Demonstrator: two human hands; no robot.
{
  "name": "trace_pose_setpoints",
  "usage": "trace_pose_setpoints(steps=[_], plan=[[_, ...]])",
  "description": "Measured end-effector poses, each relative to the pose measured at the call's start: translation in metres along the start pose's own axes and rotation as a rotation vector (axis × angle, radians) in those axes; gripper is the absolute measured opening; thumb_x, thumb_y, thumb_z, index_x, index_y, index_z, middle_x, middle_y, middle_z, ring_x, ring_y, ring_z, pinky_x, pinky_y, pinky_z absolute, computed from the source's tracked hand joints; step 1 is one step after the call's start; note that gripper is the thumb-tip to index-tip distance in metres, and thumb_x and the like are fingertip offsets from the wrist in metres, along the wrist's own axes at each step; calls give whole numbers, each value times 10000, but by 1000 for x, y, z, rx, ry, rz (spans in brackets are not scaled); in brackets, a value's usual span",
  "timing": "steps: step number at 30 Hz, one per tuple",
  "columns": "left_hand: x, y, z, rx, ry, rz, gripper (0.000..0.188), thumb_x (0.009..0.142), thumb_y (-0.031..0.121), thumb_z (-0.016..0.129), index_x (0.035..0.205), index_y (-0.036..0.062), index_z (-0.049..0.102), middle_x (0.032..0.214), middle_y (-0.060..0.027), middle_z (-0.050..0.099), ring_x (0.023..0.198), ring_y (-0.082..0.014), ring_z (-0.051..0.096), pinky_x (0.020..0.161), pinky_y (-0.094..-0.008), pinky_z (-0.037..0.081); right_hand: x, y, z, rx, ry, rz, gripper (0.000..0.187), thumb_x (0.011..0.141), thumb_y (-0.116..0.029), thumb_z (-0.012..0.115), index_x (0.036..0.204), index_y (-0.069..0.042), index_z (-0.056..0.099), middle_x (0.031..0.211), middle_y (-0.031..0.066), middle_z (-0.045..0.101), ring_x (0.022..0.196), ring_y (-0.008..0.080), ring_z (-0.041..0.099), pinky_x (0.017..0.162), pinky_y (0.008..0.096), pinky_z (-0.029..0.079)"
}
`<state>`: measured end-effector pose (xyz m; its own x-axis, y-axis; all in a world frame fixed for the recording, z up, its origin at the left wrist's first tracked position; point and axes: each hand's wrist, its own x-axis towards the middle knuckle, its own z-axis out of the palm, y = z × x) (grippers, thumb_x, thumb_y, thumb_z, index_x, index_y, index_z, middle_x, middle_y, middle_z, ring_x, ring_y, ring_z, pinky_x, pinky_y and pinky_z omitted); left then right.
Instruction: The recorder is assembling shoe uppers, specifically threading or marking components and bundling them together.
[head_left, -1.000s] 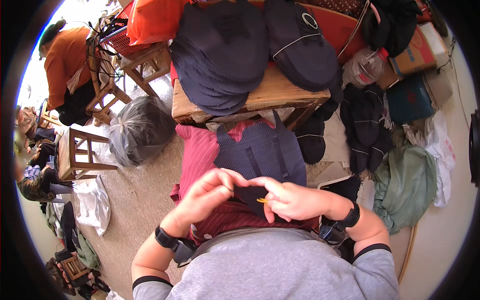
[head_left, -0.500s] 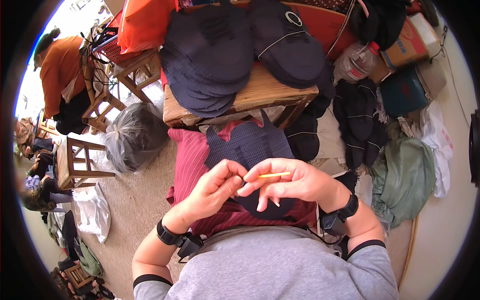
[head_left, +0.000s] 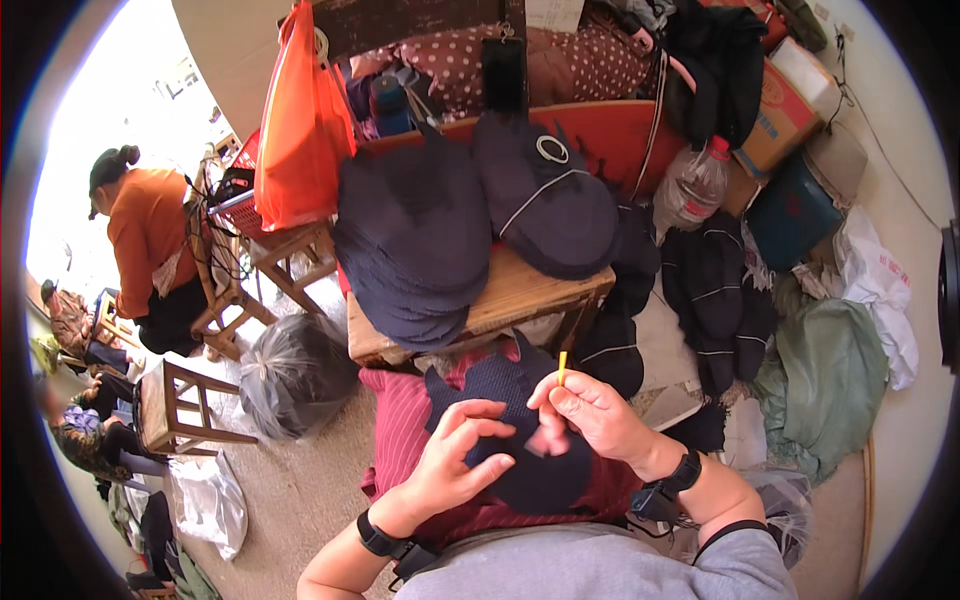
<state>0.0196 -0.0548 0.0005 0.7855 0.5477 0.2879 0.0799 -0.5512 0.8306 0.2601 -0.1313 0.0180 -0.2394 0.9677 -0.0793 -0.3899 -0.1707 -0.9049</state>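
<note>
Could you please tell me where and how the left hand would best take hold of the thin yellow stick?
I would probably pinch the thin yellow stick lightly by its exposed upper end, coming from the left: it is narrow, that end pokes up past the right hand, which hides the rest, and the open left hand is on that side.

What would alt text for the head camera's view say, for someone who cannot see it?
A person's right hand pinches a thin yellow stick upright; the left hand is open beside it, above dark fabric on a red striped cloth. Beyond them, navy flat pieces lie stacked on a wooden table.
</note>
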Motion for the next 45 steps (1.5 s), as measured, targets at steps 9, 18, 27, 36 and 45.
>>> trace_pose_setpoints(steps=[9, 18, 27, 36, 45], plan=[[17, -11, 16, 376, -88, 11, 777, 728, 254, 859, 1407, 87, 520, 1507, -199, 403, 1415, -384, 373, 1163, -516, 314, 12, 28, -66, -531, 199, 39, 128, 1034, -139, 517, 1087, -37, 575, 788, -36, 536, 688, 37, 470, 618, 224, 415], [18, -1, 18, 424, -100, 5, 756, 694, 209, 864, 1386, 143, 567, 1550, -200, 352, 1418, -414, 355, 1159, -504, 323, 18, 13, -90, -664, 159, 26, 123, 987, -140, 624, 985, -30, 678, 827, -40, 646, 772, 34, 549, 702, 233, 466], [18, 6, 17, 435, -125, 20, 720, 702, 218, 857, 1365, 141, 587, 1542, -192, 366, 1408, -395, 367, 1150, -500, 338, 34, 8, -75, -692, -47, -17, 118, 972, -148, 606, 1005, -47, 657, 871, -9, 675, 831, 63, 588, 754, 265, 483], [17, 5, 19, 432, -125, 26, 679, 722, 223, 846, 1352, 153, 603, 1546, -195, 360, 1425, -389, 348, 1159, -517, 318, 20, 4, -80, -659, -33, 72, 130, 972, -162, 618, 989, -38, 654, 862, -18, 667, 841, 64, 577, 785, 261, 482], [17, 7, 21, 441, -128, 31, 661, 724, 215, 843, 1342, 169, 615, 1548, -200, 356, 1427, -392, 345, 1159, -523, 317, 28, -1, -80, -805, -79, 16, 126, 967, -165, 610, 962, -41, 631, 792, -4, 627, 760, 78, 560, 692, 278, 468]])
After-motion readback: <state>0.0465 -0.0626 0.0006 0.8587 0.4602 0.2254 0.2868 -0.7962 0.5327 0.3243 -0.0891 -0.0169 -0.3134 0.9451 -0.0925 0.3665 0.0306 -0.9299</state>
